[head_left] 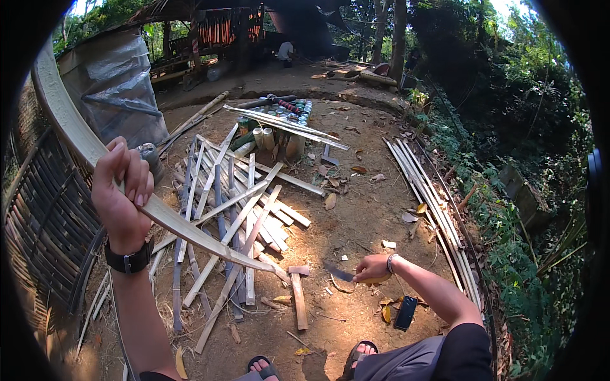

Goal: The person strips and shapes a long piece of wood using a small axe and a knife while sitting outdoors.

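A: What lies around your right grip (373,269)?

B: Taking your right grip as the dial's centre, you have jumbled slats (235,232) at ten o'clock, a small axe (300,306) at eight, a phone (405,312) at five with yellow leaves (386,314) beside it, and long poles (438,216) at two.

A: Is anything in your way?

B: The slats spread below the long strip (184,230), and the axe lies near where its lower end shows.

A: Where's that strip?

B: In your left grip (123,190), fingers curled around it. From there it runs to eleven o'clock and four o'clock.

A: And your knife (340,273)?

B: Your right grip is wrapped around its handle; the blade points to nine.
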### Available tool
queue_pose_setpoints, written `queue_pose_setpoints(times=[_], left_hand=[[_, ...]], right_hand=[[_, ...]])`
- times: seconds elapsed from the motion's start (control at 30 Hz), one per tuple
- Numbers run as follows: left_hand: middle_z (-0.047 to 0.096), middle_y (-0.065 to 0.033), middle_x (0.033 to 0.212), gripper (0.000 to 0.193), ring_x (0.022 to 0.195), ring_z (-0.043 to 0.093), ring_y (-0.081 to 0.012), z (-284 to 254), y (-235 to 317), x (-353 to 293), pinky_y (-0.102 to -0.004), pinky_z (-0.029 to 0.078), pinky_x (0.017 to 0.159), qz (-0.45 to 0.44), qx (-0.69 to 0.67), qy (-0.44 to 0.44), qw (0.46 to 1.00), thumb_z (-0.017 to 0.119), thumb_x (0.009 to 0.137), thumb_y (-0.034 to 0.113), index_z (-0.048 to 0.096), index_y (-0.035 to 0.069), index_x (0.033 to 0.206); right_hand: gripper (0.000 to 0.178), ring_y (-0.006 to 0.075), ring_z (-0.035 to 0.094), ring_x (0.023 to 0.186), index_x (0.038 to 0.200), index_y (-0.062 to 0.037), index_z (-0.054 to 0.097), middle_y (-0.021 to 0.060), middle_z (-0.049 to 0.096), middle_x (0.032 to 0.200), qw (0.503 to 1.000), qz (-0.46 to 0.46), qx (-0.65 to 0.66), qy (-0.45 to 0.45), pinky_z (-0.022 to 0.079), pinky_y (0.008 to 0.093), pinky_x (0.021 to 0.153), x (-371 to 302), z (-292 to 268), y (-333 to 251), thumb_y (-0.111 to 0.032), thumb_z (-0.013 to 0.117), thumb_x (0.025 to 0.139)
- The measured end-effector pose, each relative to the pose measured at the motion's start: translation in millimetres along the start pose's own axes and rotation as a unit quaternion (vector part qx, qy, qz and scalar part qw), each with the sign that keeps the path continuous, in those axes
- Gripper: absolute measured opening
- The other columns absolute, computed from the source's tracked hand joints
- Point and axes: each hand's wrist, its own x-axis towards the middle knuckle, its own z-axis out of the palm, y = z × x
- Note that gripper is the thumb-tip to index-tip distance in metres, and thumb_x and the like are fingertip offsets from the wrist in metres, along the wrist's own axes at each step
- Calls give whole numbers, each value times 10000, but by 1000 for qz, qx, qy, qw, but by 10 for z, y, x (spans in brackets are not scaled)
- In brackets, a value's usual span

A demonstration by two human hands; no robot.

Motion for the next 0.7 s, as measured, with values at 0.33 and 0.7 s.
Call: queue_pose_setpoints(times=[0.33, 0.7], left_hand=[[271, 18, 501, 327, 408, 255, -81, 116, -702, -1032, -219, 274, 417, 35, -25, 1, 999, 450, 954, 249, 317, 141, 676], [302, 4, 544, 362, 465, 312, -101, 280, -854, -1553, -240, 300, 487, -66, -13, 30, 997, 488, 958, 310, 328, 125, 691]], right_hand=[[367, 304, 665, 637, 1122, 36, 395, 197, 669, 785, 916, 90, 302, 247, 517, 415, 609, -201, 898, -437, -285, 504, 982], [557, 492, 563, 1060, 1463, -67, 159, 321, 578, 1147, 878, -20, 335, 340, 449, 523, 913, 243, 1712, -515, -234, 411, 995]])
